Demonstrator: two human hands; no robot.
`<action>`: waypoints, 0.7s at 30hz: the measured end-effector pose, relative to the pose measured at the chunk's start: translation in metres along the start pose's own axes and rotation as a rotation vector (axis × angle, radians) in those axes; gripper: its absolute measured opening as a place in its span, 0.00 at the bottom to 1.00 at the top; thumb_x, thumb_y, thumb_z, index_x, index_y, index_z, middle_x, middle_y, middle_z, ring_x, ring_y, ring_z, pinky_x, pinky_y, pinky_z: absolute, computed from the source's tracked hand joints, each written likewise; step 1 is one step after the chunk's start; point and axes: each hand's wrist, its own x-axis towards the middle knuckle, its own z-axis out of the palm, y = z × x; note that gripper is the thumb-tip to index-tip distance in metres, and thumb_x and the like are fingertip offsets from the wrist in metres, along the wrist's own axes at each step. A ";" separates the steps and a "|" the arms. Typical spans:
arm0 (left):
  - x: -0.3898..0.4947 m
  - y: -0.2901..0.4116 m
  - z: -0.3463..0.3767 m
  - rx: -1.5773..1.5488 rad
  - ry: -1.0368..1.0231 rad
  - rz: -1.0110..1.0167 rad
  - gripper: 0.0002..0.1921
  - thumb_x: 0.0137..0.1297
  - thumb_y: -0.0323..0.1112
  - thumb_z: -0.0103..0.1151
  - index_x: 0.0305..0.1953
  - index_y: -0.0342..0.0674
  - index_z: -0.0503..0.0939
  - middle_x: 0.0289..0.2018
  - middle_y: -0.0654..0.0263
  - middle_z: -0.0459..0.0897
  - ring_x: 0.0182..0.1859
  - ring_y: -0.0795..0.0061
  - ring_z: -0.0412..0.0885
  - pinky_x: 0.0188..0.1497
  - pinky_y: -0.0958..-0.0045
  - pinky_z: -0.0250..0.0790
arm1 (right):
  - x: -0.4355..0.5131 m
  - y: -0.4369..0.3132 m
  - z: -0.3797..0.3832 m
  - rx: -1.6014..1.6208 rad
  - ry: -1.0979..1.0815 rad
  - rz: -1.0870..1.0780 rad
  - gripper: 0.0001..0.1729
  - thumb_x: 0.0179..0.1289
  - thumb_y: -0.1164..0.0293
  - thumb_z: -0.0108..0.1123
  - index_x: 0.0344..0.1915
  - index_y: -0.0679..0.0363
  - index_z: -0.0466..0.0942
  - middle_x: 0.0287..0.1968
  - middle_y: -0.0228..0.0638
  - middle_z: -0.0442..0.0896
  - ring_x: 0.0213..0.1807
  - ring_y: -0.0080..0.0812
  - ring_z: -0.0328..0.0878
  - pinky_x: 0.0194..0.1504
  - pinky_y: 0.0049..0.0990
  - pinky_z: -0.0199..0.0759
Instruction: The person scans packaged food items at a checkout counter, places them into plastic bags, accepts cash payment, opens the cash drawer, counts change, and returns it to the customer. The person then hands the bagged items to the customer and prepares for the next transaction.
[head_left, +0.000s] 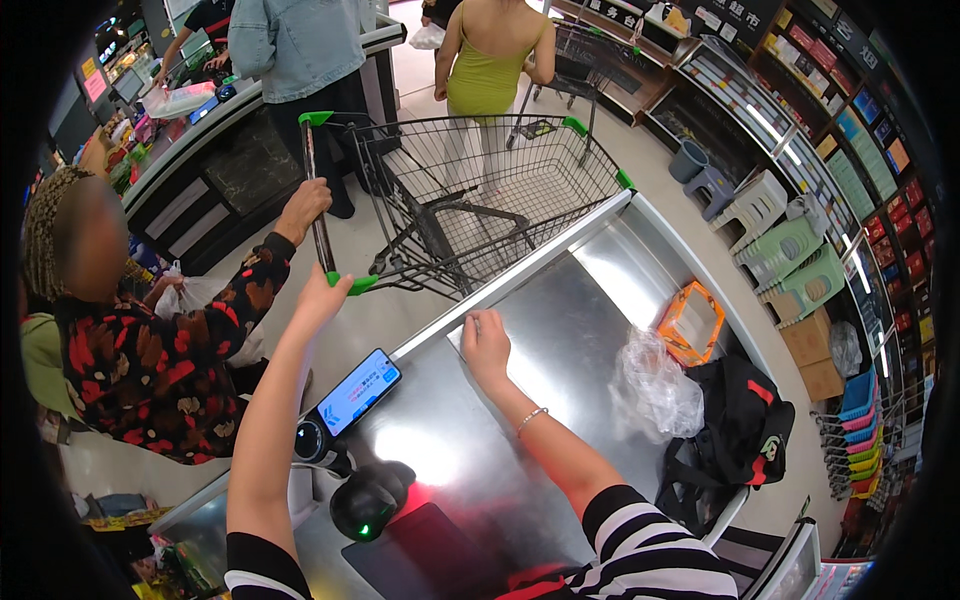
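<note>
My left hand (324, 294) is on the green end cap at the near end of the handle of a wire shopping cart (517, 187), beyond the counter's edge. My right hand (486, 346) is loosely curled at the far rim of the stainless steel checkout counter (555, 315), by a small white piece; whether it holds anything I cannot tell. A customer's hand (306, 206) grips the same cart handle farther up. Between my arms stand a payment terminal with a lit screen (360, 391) and a black scanner (367, 501) with a green light.
On the counter's right lie crumpled clear plastic bags (656, 386), an orange box with a window (691, 324) and a black bag (739, 424). A customer in a patterned top (157, 360) stands at the left. Other people stand beyond, near another checkout. Stacked stools (787, 259) line the right.
</note>
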 end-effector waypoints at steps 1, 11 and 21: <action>0.003 0.011 0.005 0.031 -0.003 -0.032 0.41 0.65 0.54 0.60 0.67 0.25 0.60 0.54 0.37 0.79 0.58 0.41 0.79 0.60 0.56 0.70 | 0.000 0.000 0.000 0.034 -0.024 0.048 0.05 0.68 0.73 0.56 0.39 0.62 0.78 0.39 0.42 0.79 0.40 0.46 0.79 0.40 0.37 0.73; 0.001 0.073 0.039 -0.126 -0.110 0.133 0.31 0.67 0.54 0.60 0.56 0.29 0.72 0.46 0.47 0.82 0.50 0.57 0.81 0.52 0.61 0.71 | 0.001 0.000 -0.001 0.009 0.012 0.037 0.06 0.71 0.72 0.53 0.42 0.61 0.77 0.40 0.43 0.80 0.38 0.50 0.80 0.40 0.40 0.74; -0.107 0.126 0.007 -0.376 -0.280 0.274 0.26 0.72 0.41 0.60 0.63 0.30 0.73 0.52 0.60 0.81 0.51 0.75 0.78 0.56 0.73 0.70 | 0.000 -0.007 -0.001 -0.269 -0.062 0.182 0.12 0.75 0.62 0.47 0.43 0.55 0.76 0.28 0.46 0.84 0.31 0.55 0.82 0.34 0.48 0.72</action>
